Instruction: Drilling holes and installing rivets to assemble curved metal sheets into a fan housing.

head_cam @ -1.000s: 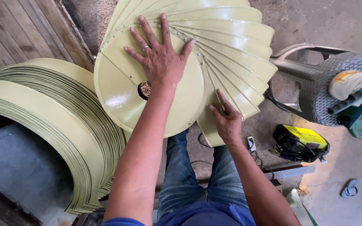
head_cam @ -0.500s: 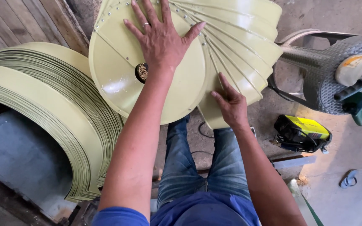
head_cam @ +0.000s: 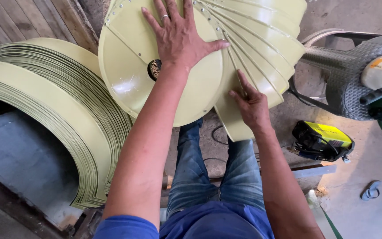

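A pale yellow-green round metal disc (head_cam: 129, 75) with a dark centre hole stands in front of me, with several curved blades (head_cam: 266, 48) of the same colour riveted around its right side. My left hand (head_cam: 180, 37) lies flat on the disc, fingers spread, a ring on one finger. My right hand (head_cam: 253, 104) presses with its fingertips on the lowest blade at the disc's right edge. Neither hand grips anything.
A thick stack of curved yellow-green metal sheets (head_cam: 54, 115) stands at the left. A grey woven seat on a metal frame (head_cam: 354, 75) is at the right, and a yellow and black power tool (head_cam: 323, 139) lies on the concrete floor. Wooden planks (head_cam: 27, 20) are behind.
The view has shifted down a little, so the disc and blades sit higher in the frame. My right hand has slid slightly up along the lowest blade. My left hand stays flat on the disc.
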